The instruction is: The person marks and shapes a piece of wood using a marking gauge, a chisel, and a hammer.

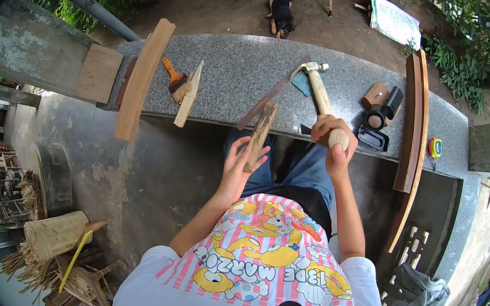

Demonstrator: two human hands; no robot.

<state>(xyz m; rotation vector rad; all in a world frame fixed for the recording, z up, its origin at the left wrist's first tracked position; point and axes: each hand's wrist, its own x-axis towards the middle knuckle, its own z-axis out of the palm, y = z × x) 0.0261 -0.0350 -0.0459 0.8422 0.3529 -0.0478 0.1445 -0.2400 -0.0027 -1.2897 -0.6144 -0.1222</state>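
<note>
My left hand (237, 167) grips a short, rough wooden block (262, 133), held upright at the near edge of the granite slab. My right hand (334, 145) is wrapped round the wooden handle of a claw hammer (320, 92). The hammer's metal head lies over the slab, partly on a small blue-green piece (302, 84). Between block and hammer head, a thin reddish-brown strip (272, 93) slants across the slab. A dark pointed tip shows beside my right hand; the rest of it is hidden.
On the granite slab (232, 58) lie a paintbrush (177, 81), a split wood piece (189, 96) and a black tool with a tray (376, 121). Long boards (145, 81) and wooden strips (410, 125) overhang its edge. A tape measure (435, 147) sits right. A dog (281, 14) lies beyond.
</note>
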